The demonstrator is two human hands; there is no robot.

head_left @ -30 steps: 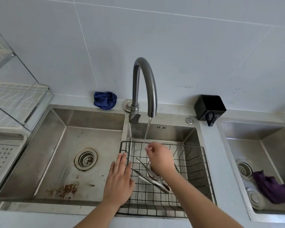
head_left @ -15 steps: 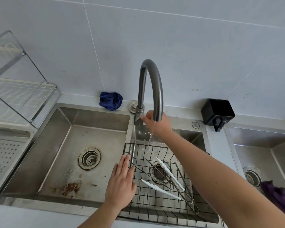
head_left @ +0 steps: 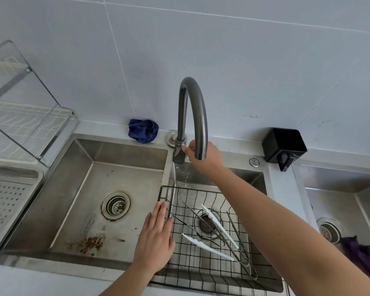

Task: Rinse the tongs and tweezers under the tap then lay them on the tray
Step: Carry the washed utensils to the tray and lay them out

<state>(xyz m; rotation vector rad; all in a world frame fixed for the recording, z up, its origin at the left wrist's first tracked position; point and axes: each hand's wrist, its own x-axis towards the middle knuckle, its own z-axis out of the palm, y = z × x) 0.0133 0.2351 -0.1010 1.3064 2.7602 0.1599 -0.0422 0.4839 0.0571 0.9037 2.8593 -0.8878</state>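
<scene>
The right hand (head_left: 203, 155) reaches to the base of the curved tap (head_left: 193, 112). Its fingers are curled, and thumb and fingertips pinch the tap lever (head_left: 178, 154), though the spout in front hides part of them. Just below those fingers a few drops of water (head_left: 187, 177) fall towards the right basin. The left hand (head_left: 156, 238) lies flat on the divider between the two basins. Its fingers are straight and close together, holding nothing, with the fingertips touching the left rim of the wire basket (head_left: 201, 272). Just to the right of these fingers the steel tongs (head_left: 219, 226) lie in the basket over the drain, their white tips spread apart and the nearer tip close to the left palm. The long thin tweezers (head_left: 239, 240) lie beside the tongs on the side away from the left fingers, crossing them near the hinge ends. Neither hand touches either tool. The perforated tray (head_left: 6, 201) sits well to the left of the left fingers, beyond the left basin (head_left: 115, 167). A crumpled blue cloth (head_left: 143, 130) lies on the ledge just left of the right-hand fingers.
</scene>
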